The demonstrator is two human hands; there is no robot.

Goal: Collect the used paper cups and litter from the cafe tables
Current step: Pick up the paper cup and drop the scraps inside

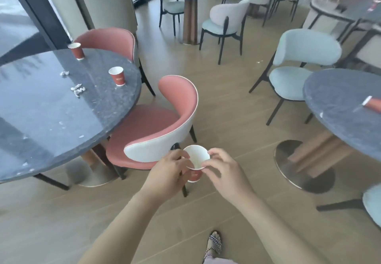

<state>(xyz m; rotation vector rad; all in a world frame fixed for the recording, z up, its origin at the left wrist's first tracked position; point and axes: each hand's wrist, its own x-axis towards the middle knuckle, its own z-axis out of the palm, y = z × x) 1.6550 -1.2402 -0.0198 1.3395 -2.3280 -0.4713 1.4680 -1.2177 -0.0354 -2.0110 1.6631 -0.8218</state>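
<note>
I hold a red paper cup with a white inside in front of me, above the floor. My left hand grips its side. My right hand pinches its rim on the right. Two more red cups stand upright on the dark round table at left: one near the right edge, one at the far edge. Crumpled paper scraps and another scrap lie on that table. A red cup lies on its side on the right table.
A pink chair stands just beyond my hands, a second pink chair behind the left table. Pale blue chairs sit by the right table. A small scrap lies on the wooden floor. More tables and chairs stand farther back.
</note>
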